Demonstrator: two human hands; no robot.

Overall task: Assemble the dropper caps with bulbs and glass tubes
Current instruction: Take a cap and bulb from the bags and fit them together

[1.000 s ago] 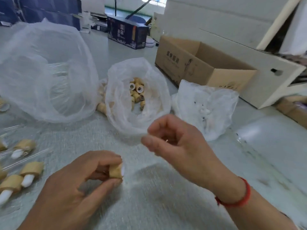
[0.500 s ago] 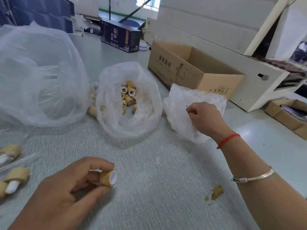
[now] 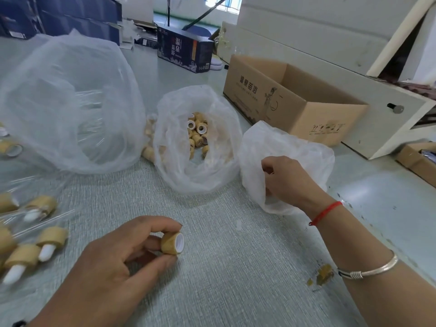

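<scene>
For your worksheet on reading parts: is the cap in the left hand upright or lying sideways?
Sideways. The left hand pinches the cap with its white-lined open end facing right, not up.

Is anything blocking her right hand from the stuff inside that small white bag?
Only the bag itself: the right hand is at the mouth of the white bag, gripping the crumpled plastic. Its contents are hidden.

Left hand [image 3: 113,267]: thumb and fingers [image 3: 165,228] pinch a cap [image 3: 172,243]. Right hand [image 3: 286,178]: arm extended forward, fingers curled, gripping a plastic bag [image 3: 306,152].
</scene>
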